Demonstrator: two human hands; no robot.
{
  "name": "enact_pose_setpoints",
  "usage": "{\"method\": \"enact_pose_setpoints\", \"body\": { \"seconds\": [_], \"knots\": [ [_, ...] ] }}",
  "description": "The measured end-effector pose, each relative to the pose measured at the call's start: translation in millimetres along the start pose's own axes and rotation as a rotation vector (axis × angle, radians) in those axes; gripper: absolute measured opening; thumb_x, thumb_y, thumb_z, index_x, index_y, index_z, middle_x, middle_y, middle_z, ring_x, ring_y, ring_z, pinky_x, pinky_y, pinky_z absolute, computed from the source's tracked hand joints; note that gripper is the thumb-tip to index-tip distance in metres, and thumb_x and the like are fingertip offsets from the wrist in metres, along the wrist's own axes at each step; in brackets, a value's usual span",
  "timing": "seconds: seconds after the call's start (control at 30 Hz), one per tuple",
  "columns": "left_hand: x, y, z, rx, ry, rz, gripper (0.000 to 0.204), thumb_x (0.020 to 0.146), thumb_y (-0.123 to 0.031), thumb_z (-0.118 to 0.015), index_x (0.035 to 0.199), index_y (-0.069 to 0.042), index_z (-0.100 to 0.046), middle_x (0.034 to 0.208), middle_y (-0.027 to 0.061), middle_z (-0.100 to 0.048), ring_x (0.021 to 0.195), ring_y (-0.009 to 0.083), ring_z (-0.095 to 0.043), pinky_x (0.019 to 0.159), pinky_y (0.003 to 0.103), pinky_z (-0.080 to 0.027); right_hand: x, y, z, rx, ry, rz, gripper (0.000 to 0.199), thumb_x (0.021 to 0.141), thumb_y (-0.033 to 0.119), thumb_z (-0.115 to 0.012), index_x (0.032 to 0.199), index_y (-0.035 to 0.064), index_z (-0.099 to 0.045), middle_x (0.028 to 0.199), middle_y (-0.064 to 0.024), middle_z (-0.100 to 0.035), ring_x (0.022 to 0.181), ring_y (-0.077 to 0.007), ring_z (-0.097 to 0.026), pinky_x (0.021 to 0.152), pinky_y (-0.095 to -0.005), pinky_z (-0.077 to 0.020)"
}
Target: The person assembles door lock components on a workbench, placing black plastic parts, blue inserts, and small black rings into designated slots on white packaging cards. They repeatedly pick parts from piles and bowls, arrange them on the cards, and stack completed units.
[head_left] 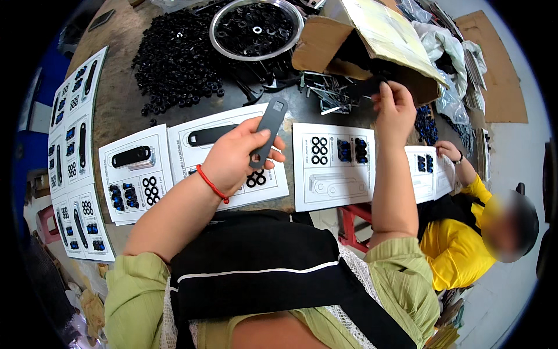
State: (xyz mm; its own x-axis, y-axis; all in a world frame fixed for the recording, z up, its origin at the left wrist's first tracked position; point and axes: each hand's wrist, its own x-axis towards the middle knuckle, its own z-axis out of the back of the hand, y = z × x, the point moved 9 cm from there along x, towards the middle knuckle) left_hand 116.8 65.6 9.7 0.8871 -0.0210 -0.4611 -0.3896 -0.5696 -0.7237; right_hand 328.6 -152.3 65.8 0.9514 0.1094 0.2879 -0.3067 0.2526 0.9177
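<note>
My left hand (232,154) grips a flat black metal bar (269,131) with a square hole at the top end and a round one at the bottom. It is held above a printed card (273,183) that carries another black bar (210,135) and black rings (256,178). At the mouth of an open cardboard box (325,43), my right hand (395,110) is closed in a pinch. Something dark lies by its fingertips, too blurred against the box's dark inside to name. Below that hand a card (334,131) bears rings, blue-and-black bolts and a drawn outline of a bar.
Loose black rings (174,58) are heaped beside a metal bowl (216,35) of black washers. Hex keys (328,96) lie before the box. Filled cards (75,157) line the left edge. At right, a person in yellow (459,250) has a hand (447,150) by other cards.
</note>
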Motion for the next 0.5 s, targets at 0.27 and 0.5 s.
{"method": "enact_pose_setpoints", "body": {
  "seconds": [0.27,0.5],
  "knots": [
    [-3,22,-14,-0.107,0.033,0.050,0.037,0.105,-0.027,-0.033,0.127,-0.002,-0.049,0.105,0.0081,-0.060,0.091,0.0158,-0.057,0.078,0.029,-0.047,-102,11,-42,0.554,0.230,-0.491,0.008,0.091,0.008,-0.061,0.089,-0.0003,-0.060,0.072,-0.0058,-0.061,0.058,-0.0117,-0.059,0.049,-0.0224,-0.0454],
    [-21,26,-17,0.048,0.079,-0.092,0.043,0.097,-0.015,-0.053,0.137,0.000,-0.047,0.107,0.0054,-0.059,0.087,0.0110,-0.054,0.081,0.025,-0.046,-141,14,-75,0.601,0.287,-0.588,0.009,0.091,0.009,-0.060,0.090,0.0009,-0.060,0.070,-0.0053,-0.061,0.056,-0.0116,-0.059,0.049,-0.0214,-0.0455]
  ]
}}
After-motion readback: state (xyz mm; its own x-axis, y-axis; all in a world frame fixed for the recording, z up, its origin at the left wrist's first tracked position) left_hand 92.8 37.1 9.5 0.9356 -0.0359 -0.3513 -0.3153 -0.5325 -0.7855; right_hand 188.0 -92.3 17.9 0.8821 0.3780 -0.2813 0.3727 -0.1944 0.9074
